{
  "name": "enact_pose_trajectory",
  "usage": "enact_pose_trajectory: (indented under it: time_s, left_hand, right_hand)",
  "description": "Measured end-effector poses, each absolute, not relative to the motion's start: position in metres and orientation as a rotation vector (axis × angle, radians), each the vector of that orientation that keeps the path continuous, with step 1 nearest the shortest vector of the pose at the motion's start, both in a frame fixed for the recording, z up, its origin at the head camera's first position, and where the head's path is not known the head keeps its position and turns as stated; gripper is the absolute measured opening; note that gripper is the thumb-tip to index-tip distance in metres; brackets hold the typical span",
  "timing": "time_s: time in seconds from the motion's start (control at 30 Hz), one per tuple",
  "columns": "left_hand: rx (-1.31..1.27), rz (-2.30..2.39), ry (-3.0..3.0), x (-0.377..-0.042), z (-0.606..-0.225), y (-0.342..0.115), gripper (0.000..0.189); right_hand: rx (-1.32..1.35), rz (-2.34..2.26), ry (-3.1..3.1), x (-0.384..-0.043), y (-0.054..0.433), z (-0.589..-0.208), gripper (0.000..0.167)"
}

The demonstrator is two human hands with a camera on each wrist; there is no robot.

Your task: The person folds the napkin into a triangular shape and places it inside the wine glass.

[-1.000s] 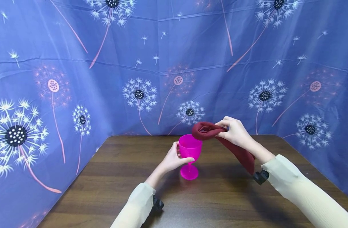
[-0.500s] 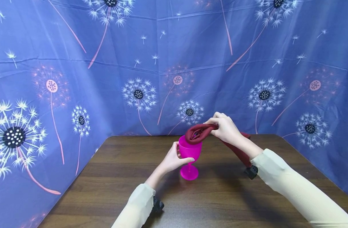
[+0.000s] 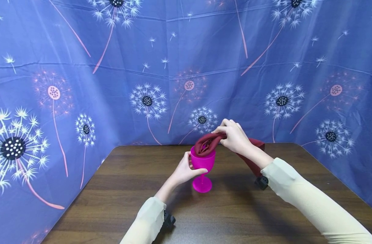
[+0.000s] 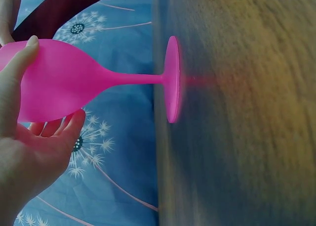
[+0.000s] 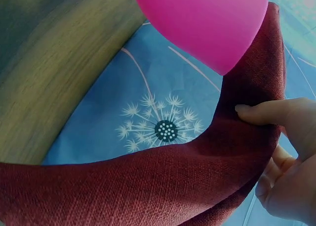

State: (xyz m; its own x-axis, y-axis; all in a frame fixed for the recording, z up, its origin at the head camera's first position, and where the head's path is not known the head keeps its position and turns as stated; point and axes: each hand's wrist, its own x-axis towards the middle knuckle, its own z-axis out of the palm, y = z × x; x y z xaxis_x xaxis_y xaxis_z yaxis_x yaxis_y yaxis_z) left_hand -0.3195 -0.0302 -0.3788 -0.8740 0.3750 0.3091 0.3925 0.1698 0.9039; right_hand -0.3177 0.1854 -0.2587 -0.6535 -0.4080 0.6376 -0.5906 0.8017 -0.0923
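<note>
A bright pink goblet (image 3: 203,165) stands upright, and my left hand (image 3: 187,170) grips its bowl from the left, the thumb across the front. In the left wrist view the goblet's bowl, stem and foot (image 4: 172,80) show sideways. My right hand (image 3: 234,136) pinches a dark red cloth (image 3: 206,145) above the goblet. The cloth's folded, looped end dips into the mouth of the bowl. Its long tail hangs behind the right wrist. In the right wrist view the cloth (image 5: 197,176) bends over the rim, with the thumb (image 5: 261,112) pressed on it.
The brown wood-grain table (image 3: 128,210) lies under both arms. Behind it and along the sides hangs a blue curtain (image 3: 112,112) with a dandelion print. A small black camera is strapped at each cream sleeve (image 3: 283,178).
My right hand has moved left, bringing the cloth's looped end from beside the rim down into the goblet's mouth. The left hand and the goblet have stayed in place.
</note>
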Motion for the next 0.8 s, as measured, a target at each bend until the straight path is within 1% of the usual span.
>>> enact_pose_trajectory:
  time_s: [0.33,0.53,0.8]
  left_hand:
    - [-0.794,-1.851,-2.394,-0.3215,-0.3807,-0.0311,0.068]
    - [-0.790,-1.850,-2.400,-0.3223,-0.3811,-0.0317,0.070]
    - [-0.786,-1.873,-2.396,-0.3227,-0.3828,-0.0307,0.070]
  right_hand:
    - [0.793,0.293,-2.295,-0.3178,0.1801,-0.2628,0.036]
    - [0.845,0.244,-2.272,-0.3170,0.1759,-0.2639,0.040]
    - [0.865,0.305,-2.332,-0.3173,0.1782,-0.2675,0.038]
